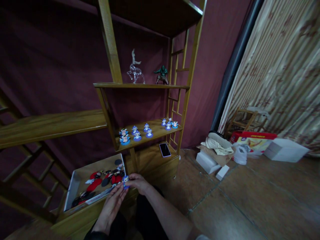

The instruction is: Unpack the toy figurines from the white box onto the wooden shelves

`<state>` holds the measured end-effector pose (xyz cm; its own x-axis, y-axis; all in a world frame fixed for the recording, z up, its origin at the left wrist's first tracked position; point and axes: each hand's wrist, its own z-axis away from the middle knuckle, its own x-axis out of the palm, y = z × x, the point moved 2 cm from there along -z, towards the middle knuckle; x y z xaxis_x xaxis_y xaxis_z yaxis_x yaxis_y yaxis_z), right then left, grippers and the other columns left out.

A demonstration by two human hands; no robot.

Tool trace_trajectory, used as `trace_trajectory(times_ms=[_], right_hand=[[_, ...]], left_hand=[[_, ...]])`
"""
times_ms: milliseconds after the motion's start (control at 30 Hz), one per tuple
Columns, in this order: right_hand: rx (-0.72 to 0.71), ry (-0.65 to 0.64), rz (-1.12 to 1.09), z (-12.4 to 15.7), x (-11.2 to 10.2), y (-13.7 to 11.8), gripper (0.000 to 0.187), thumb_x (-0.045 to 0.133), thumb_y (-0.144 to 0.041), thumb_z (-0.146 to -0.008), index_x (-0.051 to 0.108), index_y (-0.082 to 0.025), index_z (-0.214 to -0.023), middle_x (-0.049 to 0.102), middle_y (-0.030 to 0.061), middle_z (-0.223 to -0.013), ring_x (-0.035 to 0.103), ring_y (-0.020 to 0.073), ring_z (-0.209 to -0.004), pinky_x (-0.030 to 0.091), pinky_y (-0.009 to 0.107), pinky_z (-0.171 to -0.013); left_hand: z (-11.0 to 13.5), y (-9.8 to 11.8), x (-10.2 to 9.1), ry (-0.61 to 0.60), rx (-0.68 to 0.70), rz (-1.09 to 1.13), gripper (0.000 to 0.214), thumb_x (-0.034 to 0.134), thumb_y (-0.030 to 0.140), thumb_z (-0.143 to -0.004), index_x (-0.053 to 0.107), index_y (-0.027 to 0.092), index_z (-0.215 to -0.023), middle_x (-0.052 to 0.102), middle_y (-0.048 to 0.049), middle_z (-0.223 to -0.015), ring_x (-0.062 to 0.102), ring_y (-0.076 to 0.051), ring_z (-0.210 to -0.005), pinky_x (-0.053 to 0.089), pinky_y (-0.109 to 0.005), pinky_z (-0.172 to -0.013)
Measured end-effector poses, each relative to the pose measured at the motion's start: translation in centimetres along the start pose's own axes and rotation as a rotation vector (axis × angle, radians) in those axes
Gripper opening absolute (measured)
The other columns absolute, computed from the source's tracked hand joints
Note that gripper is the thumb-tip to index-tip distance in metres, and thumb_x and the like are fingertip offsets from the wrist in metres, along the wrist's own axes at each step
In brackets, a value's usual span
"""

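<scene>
A small purple-and-white figurine (pixel 126 180) is held upright between my two hands, in front of the shelf unit. My left hand (pixel 115 199) has its fingers against the figurine's lower left side. From the right, my right hand (pixel 137 182) pinches it with thumb and fingers. Just left of my hands lies an open white box (pixel 69 191) with several red and black figures (pixel 94 184) in it. Above, on a shelf, stand similar purple figurines (pixel 137 135) and several blue-and-pink ones (pixel 124 139).
A phone (pixel 165 150) lies on the lower shelf. Higher up are a clear glass deer (pixel 135 71) and a dark green figure (pixel 162 74). Wooden posts (pixel 186 96) frame the shelves. White boxes (pixel 207 162), a plastic bag (pixel 240 154) and a red carton (pixel 252 141) sit on the floor at right.
</scene>
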<state>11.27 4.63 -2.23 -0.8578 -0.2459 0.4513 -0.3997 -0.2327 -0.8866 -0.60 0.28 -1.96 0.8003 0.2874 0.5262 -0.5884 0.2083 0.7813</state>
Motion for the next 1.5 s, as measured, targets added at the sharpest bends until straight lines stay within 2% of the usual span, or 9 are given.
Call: trace_trajectory(times_ms=[100,233,400,533,800,933,1167,1300,1500], right_hand=[[0.019,-0.018,-0.012,-0.1,-0.3,0.2,0.041,0.081,-0.036,-0.041,0.068,-0.016,-0.076,0.064,-0.0004,-0.071,0.057,0.0119,-0.065,0.041,0.026,-0.067],[0.049,0.078,-0.068,0.0,-0.6,0.3,0.039,0.08,-0.035,-0.043,0.068,-0.016,-0.074,0.066,0.0014,-0.073,0.059,0.0135,-0.067,0.044,0.028,-0.069],[0.055,0.122,-0.084,0.5,-0.5,0.0,0.035,0.079,-0.033,-0.044,0.068,-0.015,-0.071,0.067,0.0034,-0.073,0.061,0.0143,-0.068,0.045,0.029,-0.069],[0.057,0.1,-0.066,0.5,-0.3,-0.1,0.029,0.077,-0.031,-0.047,0.068,-0.015,-0.069,0.068,0.0043,-0.074,0.061,0.0146,-0.069,0.044,0.028,-0.069],[0.077,0.126,-0.061,0.4,-0.3,0.0,0.027,0.076,-0.03,-0.048,0.066,-0.016,-0.069,0.067,0.0028,-0.071,0.06,0.0132,-0.065,0.044,0.027,-0.067],[0.083,0.106,-0.06,0.6,-0.3,-0.2,0.028,0.076,-0.03,-0.047,0.065,-0.016,-0.07,0.067,0.0026,-0.075,0.06,0.0136,-0.069,0.044,0.027,-0.069],[0.078,0.078,-0.026,1.1,0.0,-0.8,0.037,0.075,-0.037,-0.051,0.066,-0.017,-0.081,0.068,0.005,-0.081,0.061,0.0157,-0.074,0.043,0.029,-0.071],[0.025,0.081,-0.013,1.4,0.4,-1.3,0.039,0.071,-0.042,-0.056,0.066,-0.018,-0.086,0.068,0.0042,-0.084,0.061,0.0163,-0.08,0.044,0.029,-0.075],[-0.116,0.004,0.006,1.6,0.7,-1.4,0.044,0.074,-0.036,-0.056,0.065,-0.021,-0.096,0.066,0.0017,-0.092,0.058,0.0161,-0.087,0.042,0.03,-0.081]], left_hand=[[-0.3,-0.1,-0.2,-0.003,0.002,0.011,0.023,0.05,-0.006,-0.074,0.063,0.012,-0.083,0.068,-0.0058,-0.083,0.066,-0.013,-0.073,0.055,-0.024,-0.072],[-0.5,-0.4,-0.3,-0.014,0.01,0.054,0.02,0.049,-0.004,-0.076,0.061,0.011,-0.08,0.067,-0.0062,-0.078,0.066,-0.012,-0.068,0.055,-0.023,-0.066],[-0.5,-0.7,-0.2,-0.026,-0.006,0.118,0.017,0.052,-0.001,-0.076,0.062,0.011,-0.083,0.068,-0.008,-0.077,0.065,-0.013,-0.067,0.055,-0.023,-0.065],[-0.8,-0.8,-0.6,-0.006,-0.019,0.157,0.014,0.055,0.001,-0.076,0.062,0.011,-0.083,0.068,-0.0077,-0.076,0.065,-0.013,-0.066,0.055,-0.023,-0.064],[-0.6,-0.8,-0.6,-0.077,0.003,0.108,0.02,0.06,0.0,-0.071,0.063,0.012,-0.086,0.069,-0.0075,-0.082,0.065,-0.013,-0.071,0.053,-0.023,-0.069],[-0.3,-0.8,-0.4,-0.062,0.023,0.064,0.029,0.062,-0.003,-0.069,0.063,0.014,-0.092,0.069,-0.0061,-0.083,0.065,-0.012,-0.073,0.052,-0.022,-0.071],[0.0,-0.4,0.0,-0.041,-0.006,0.117,0.02,0.061,0.0,-0.07,0.063,0.012,-0.086,0.069,-0.0072,-0.081,0.065,-0.014,-0.073,0.052,-0.024,-0.071],[0.0,-0.4,0.0,-0.045,-0.015,0.088,0.022,0.062,-0.001,-0.069,0.064,0.012,-0.087,0.069,-0.0077,-0.083,0.065,-0.013,-0.074,0.052,-0.023,-0.072],[0.1,-0.5,-0.3,-0.05,0.023,0.019,0.029,0.064,-0.003,-0.065,0.065,0.015,-0.088,0.069,-0.0052,-0.087,0.065,-0.013,-0.079,0.051,-0.023,-0.077]])
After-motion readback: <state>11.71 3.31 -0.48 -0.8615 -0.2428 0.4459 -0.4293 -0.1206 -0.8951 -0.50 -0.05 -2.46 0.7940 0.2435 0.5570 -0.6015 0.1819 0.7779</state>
